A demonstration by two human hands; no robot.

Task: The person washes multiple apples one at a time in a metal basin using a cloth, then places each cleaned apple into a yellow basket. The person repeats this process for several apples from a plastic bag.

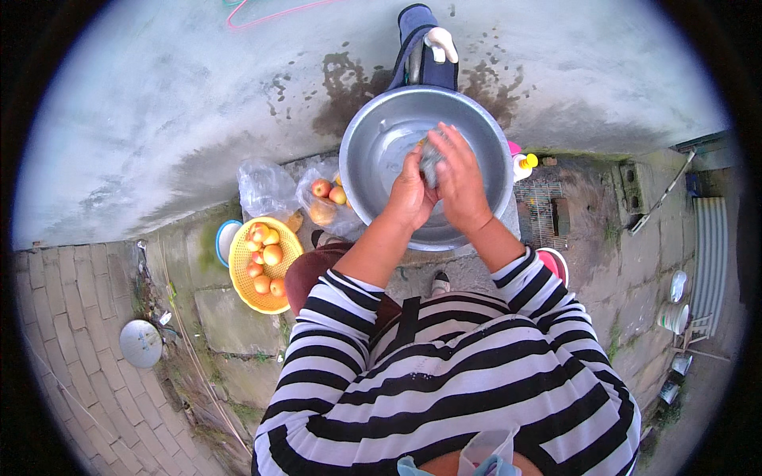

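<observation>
Both hands are over a large grey metal basin [369, 208]. A crumpled greyish cloth or scrubber [431, 159] is pressed between them. My left hand [412, 184] cups it from the left, palm turned inward. My right hand [457, 172] lies against its other side with fingers pointing up and slightly blurred. A small yellow-orange bit shows at the top of the cloth; whether it is a fruit is not clear. Left of the basin, a yellow plastic basket [241, 285] holds several red-yellow fruits [272, 254]. More fruit [321, 188] lies in a clear plastic bag beside the basin.
A tap with a white handle [442, 44], partly wrapped in blue fabric, stands behind the basin against the wall. An empty-looking clear bag [265, 187] lies at left. To the right are a white bottle with a yellow cap [526, 162], a metal floor grate [539, 199] and a red basin [553, 265].
</observation>
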